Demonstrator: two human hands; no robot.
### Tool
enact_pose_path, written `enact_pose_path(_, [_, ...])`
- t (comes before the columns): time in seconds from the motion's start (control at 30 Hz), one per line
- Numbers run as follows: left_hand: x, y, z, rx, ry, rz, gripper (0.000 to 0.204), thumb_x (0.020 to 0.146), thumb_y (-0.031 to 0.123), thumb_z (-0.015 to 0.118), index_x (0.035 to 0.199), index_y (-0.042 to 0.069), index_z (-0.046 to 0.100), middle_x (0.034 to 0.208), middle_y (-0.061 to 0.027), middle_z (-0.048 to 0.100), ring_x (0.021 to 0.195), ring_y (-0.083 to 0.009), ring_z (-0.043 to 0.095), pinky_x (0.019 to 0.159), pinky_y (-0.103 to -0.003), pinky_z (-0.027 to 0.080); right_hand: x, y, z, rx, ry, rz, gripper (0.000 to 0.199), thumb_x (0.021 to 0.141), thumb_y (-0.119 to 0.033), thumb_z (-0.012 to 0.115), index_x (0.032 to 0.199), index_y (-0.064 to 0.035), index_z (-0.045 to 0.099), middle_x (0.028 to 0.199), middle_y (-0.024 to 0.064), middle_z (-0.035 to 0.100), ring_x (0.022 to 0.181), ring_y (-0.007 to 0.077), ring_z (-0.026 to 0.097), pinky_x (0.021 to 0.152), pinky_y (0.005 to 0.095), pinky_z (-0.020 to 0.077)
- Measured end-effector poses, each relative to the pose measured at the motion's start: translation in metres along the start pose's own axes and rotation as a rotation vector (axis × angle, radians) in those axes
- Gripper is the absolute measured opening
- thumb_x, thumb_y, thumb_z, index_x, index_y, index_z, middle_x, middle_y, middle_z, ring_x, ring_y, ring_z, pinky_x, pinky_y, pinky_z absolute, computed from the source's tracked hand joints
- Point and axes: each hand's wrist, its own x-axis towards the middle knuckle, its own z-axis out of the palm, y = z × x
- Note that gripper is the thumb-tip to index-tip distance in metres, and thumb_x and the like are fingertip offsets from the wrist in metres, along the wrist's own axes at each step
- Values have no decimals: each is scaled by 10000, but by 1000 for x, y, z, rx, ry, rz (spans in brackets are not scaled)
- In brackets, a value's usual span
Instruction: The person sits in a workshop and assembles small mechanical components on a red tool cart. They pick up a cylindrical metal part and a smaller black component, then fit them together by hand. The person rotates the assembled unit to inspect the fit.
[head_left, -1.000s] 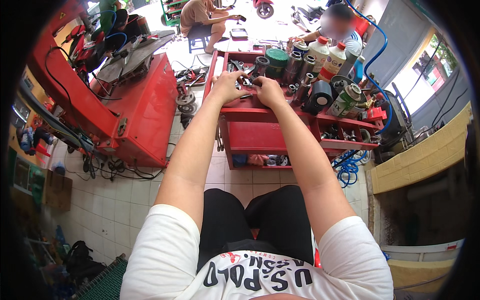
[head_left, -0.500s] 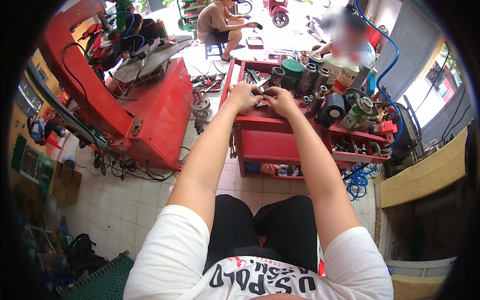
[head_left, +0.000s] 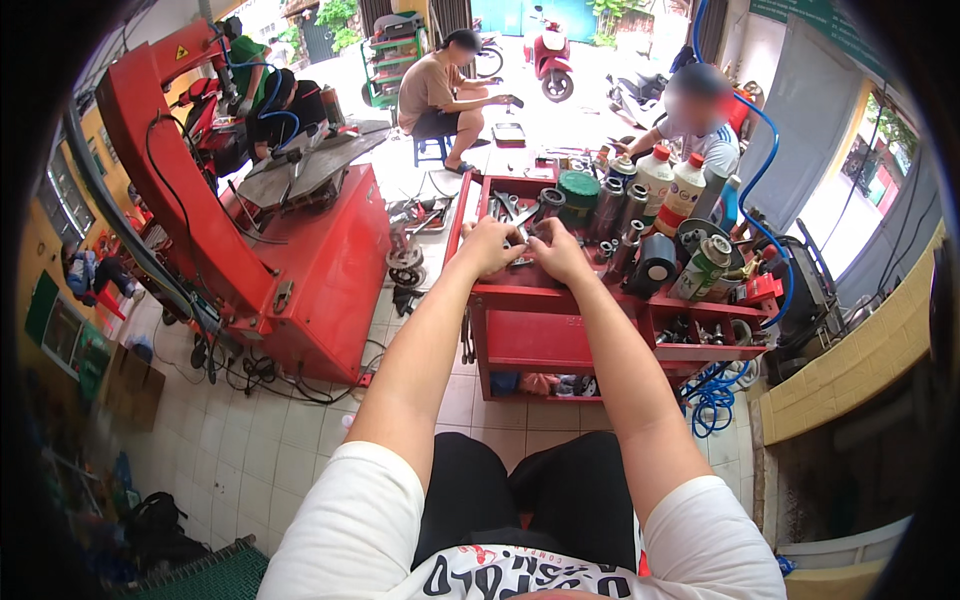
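A small metal piece (head_left: 521,261) is lying on top of a red tool cart (head_left: 520,296), in the gap between the person's hands. The left hand (head_left: 489,249) is curling its fingers inward, half closed; the right hand (head_left: 560,252) is facing it, bent much the same way, their fingertips near each other. Whether either is gripping anything, I cannot tell, as the fingers are hiding it. Just beyond, wrenches (head_left: 508,208) are lying beside a large dark socket (head_left: 549,203). To the right, a green tub (head_left: 578,190), two red-capped bottles (head_left: 684,186) and a tilted green-and-white can (head_left: 706,266) are crowding the cart. A red machine (head_left: 335,265) is standing on the left, while a person in brown (head_left: 428,85) is sitting on a blue stool (head_left: 431,148) beyond.
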Motion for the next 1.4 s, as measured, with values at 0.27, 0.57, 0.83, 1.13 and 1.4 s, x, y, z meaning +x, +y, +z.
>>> enact_pose_path(0.27, [1, -8, 2, 8, -5, 8, 248, 909, 436, 761, 1071, 248, 777, 1151, -28, 726, 1268, -254, 559, 1135, -580, 279, -4, -6, -2, 23, -11, -121, 351, 965, -95, 694, 1275, 19, 576, 1093, 253, 738, 1004, 347, 744, 888, 421, 567])
enact_pose_path(0.57, [-1, -3, -1, 24, -9, 14, 276, 904, 441, 769, 1089, 237, 775, 1168, -43, 722, 1269, -262, 565, 1132, -565, 292, -1, 6, 1, 70, -51, -193, 366, 1000, -110, 675, 1316, 13, 537, 1069, 191, 744, 936, 250, 735, 797, 379, 576])
enact_pose_path(0.83, [2, -4, 2, 20, -21, 64, 273, 872, 431, 755, 1063, 239, 785, 1171, -61, 715, 1265, -272, 573, 1137, -582, 290, 8, 25, 7, -39, -90, -65, 359, 996, -137, 681, 1295, 11, 547, 999, 160, 748, 883, 210, 726, 770, 355, 575])
enact_pose_path(1.13, [2, -7, 2, 25, -32, 44, 295, 848, 484, 778, 1025, 249, 791, 1124, -80, 711, 1222, -289, 603, 1150, -609, 268, 8, 25, 11, -18, -92, -83, 349, 997, -131, 659, 1301, 3, 551, 961, 156, 739, 860, 212, 719, 759, 339, 560])
enact_pose_path(1.4, [1, -8, 2, 37, -27, 36, 253, 861, 443, 773, 1024, 251, 790, 1119, -66, 719, 1222, -288, 610, 1143, -619, 274, 4, 4, 4, -13, -108, 7, 456, 927, -140, 661, 1330, 30, 532, 1194, 269, 719, 1141, 391, 711, 983, 435, 549])
